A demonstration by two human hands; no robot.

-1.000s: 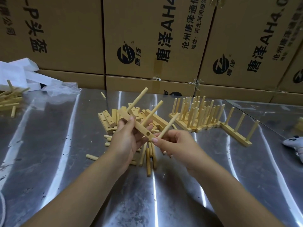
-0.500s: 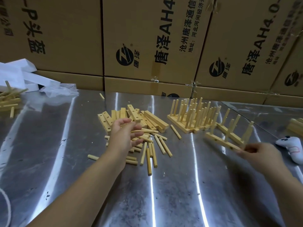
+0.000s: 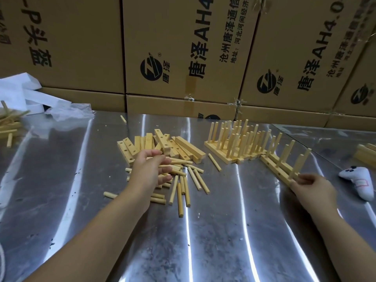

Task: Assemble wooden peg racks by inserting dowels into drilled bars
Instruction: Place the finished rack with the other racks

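A heap of drilled wooden bars [image 3: 179, 146] lies mid-table, with loose dowels [image 3: 184, 185] scattered in front of it. My left hand [image 3: 150, 169] hovers over the dowels with fingers spread and loosely bent, gripping nothing that I can see. To the right stands a cluster of finished peg racks [image 3: 234, 143]. One more peg rack [image 3: 278, 166] rests on the table at the cluster's right side, pegs up. My right hand [image 3: 311, 188] pinches the near end of its bar.
The steel table [image 3: 223, 231] is backed by a wall of stacked cardboard boxes [image 3: 183, 47]. A white plush toy [image 3: 359, 180] lies at the right. More wood pieces [image 3: 8, 125] and white wrapping [image 3: 30, 94] sit far left; wood bars [image 3: 366, 153] at the right edge.
Both hands held a three-peg rack together a second ago. My right hand carried it right and set it down beside the finished racks. My left hand dropped to the loose dowels.
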